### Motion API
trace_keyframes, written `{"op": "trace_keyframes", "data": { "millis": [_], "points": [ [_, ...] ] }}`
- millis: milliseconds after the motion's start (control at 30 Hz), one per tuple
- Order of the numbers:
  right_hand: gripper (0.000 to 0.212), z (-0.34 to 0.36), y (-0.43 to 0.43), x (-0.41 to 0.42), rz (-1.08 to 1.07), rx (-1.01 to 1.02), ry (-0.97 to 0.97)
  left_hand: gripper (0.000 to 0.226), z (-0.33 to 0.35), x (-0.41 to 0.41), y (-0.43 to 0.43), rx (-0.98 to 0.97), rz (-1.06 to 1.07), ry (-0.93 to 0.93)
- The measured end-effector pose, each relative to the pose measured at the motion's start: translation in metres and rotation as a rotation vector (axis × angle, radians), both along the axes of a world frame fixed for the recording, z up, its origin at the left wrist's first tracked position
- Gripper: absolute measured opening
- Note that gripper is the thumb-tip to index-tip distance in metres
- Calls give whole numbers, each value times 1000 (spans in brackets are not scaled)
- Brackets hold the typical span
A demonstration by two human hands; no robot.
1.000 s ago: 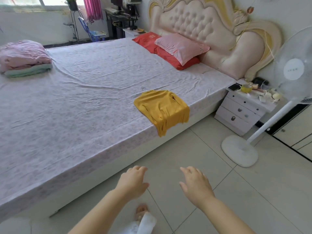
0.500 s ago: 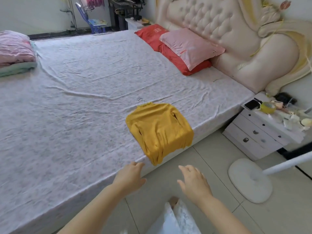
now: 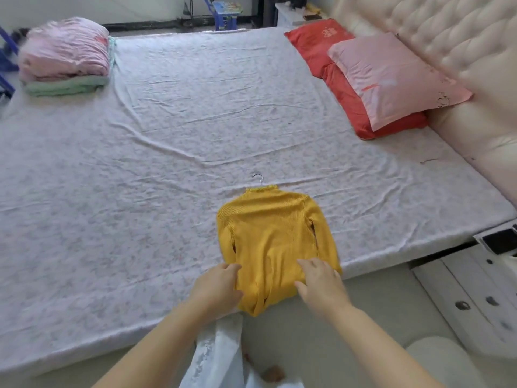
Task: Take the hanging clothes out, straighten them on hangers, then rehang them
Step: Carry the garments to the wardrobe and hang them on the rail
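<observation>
Hanger (image 3: 258, 177) apparently inside yellow sweater (image 3: 275, 233)

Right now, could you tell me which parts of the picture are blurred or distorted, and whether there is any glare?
Head view: the yellow sweater and its hanger hook are reasonably sharp; the folded pink bedding and the headboard in the far corners are smeared; the wide-angle lens bows the near edge of the bed; the light is soft and even, with no glare or hard shadows.

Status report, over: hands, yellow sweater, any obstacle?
Left hand, right hand open, touching lower part of yellow ribbed knit sweater. Flat at edge of pale-sheeted bed, metal hanger hook at collar. Nothing in the way.
</observation>
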State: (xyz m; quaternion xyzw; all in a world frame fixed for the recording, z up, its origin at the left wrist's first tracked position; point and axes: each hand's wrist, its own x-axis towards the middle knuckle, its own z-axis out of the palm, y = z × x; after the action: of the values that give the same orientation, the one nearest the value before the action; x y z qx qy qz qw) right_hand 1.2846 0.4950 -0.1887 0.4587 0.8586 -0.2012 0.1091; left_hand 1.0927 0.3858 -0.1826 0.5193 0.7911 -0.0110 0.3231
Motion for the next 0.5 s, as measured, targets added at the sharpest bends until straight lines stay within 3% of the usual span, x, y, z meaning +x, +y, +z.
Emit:
{"op": "trace_keyframes", "data": {
  "millis": [500],
  "points": [
    [53, -39, 164, -100, 110, -102, -72, 61, -41, -82, 144, -4, 133, -71]
  ]
}}
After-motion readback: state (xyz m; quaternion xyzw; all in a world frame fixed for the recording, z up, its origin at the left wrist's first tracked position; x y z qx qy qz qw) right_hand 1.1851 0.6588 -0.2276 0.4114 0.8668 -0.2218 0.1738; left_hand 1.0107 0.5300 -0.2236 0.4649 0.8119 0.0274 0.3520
